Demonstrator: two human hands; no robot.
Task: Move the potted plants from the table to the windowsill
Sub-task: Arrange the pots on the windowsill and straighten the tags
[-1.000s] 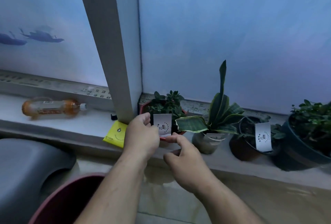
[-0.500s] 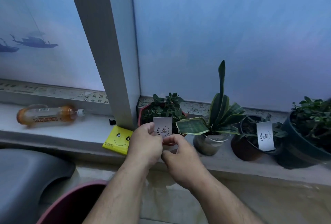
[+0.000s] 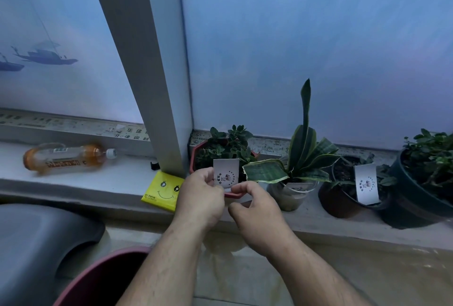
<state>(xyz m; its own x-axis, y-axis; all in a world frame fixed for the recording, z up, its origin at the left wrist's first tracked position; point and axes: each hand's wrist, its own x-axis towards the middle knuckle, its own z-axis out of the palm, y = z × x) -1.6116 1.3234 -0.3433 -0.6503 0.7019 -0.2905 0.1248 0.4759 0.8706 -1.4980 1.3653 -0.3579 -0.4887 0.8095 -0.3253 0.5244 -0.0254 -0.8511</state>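
Observation:
A red pot with a small leafy plant (image 3: pixel 226 146) stands on the windowsill (image 3: pixel 98 178) beside the white window post (image 3: pixel 157 85). A white label card (image 3: pixel 226 173) stands at its front rim. My left hand (image 3: pixel 201 195) pinches the card's lower left edge. My right hand (image 3: pixel 255 205) pinches its lower right corner with thumb and forefinger. To the right stand a snake plant in a clear pot (image 3: pixel 294 190), a brown pot with a second white card (image 3: pixel 343 198), and a large dark pot with a bushy plant (image 3: pixel 421 188).
A plastic bottle with orange drink (image 3: pixel 66 157) lies on the sill at left. A yellow smiley packet (image 3: pixel 164 190) overhangs the sill edge by the post. Below at left are a dark grey curved object (image 3: pixel 36 244) and a dark red round rim (image 3: pixel 103 274).
My hands have closed in on the white card at the red pot's front, fingertips nearly meeting below it. The view shifted slightly; the pots have stayed in place.

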